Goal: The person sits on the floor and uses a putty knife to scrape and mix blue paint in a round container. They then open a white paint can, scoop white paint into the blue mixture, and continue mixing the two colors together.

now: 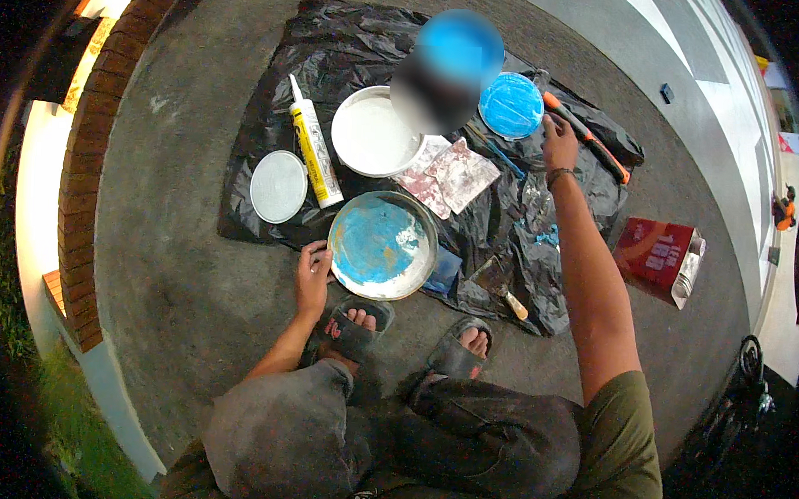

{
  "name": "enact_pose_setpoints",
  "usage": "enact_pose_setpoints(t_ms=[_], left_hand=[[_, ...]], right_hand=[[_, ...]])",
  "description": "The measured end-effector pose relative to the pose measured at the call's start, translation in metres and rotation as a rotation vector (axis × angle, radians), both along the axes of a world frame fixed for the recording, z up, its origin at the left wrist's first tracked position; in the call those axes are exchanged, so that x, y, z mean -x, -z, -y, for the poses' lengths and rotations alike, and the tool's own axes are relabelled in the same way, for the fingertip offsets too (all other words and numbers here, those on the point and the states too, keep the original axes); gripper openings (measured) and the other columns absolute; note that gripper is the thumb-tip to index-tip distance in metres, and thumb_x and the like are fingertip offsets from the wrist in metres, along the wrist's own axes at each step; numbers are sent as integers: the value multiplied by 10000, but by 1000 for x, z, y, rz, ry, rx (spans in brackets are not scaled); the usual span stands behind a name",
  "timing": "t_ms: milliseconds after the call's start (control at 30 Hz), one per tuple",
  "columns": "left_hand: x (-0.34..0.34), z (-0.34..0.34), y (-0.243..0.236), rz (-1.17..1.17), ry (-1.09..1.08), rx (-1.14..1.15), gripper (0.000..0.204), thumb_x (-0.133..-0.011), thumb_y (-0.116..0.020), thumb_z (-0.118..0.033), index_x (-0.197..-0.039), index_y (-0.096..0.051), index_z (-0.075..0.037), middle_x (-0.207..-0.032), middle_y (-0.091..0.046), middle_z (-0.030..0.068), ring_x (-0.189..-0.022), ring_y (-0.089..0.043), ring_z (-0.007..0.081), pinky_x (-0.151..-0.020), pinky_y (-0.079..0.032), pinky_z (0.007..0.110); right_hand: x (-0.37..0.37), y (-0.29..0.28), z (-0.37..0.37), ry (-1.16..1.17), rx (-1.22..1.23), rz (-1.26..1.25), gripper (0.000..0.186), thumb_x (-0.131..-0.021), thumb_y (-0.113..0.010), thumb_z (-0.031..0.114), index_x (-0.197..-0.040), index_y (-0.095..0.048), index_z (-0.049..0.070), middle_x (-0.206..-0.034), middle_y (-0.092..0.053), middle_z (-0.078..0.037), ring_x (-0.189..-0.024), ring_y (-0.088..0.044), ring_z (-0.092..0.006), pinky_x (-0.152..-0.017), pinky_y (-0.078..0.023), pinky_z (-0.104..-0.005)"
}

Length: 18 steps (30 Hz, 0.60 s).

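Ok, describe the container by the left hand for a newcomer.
Find the black plastic sheet. At its near edge, beside the left hand, sits the round container. Its inside is smeared blue and white, unlike the plain white tub beyond.

A round pan [414,266] smeared blue and white lies face-up at the black sheet [354,50]'s near edge, a streaked blue disc [511,106] by its far-right edge.

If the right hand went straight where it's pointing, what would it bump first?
Probably the round blue thing, at its right edge: the right hand looks very close, maybe already touching.
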<state>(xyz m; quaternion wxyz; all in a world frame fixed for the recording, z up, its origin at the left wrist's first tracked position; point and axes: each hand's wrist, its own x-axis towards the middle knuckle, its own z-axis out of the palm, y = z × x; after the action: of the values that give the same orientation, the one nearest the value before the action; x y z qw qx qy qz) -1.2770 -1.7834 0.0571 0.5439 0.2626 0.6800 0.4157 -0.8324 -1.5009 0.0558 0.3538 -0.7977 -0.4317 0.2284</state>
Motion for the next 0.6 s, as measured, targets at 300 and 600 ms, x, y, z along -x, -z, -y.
enact_pose_setpoints(t_ms=[300, 600], left_hand=[[1, -5, -14, -83, 70, 13, 368, -905, -728, -185, -1156, -514, -21, -1021, -628, 85, -905, -611, 128, -750, -519, 251], [-7, -14, -36, 198, 72, 165, 577, -905, -730, -228, -1369, -469, -4, -1178, -628, 90, -1035, -613, 152, -887, -500, 292]], right_hand=[[31, -49, 36, -591, 103, 371, 265, -892, -682, 303, -1015, -705, 70, -927, -725, -173, -848, -695, -365, -777, -539, -447], [67, -35, 25, -837, 105, 482, 198, -880, -644, 193, -1055, -682, 108, -1061, -698, -145, -974, -661, -370, -830, -526, -476]])
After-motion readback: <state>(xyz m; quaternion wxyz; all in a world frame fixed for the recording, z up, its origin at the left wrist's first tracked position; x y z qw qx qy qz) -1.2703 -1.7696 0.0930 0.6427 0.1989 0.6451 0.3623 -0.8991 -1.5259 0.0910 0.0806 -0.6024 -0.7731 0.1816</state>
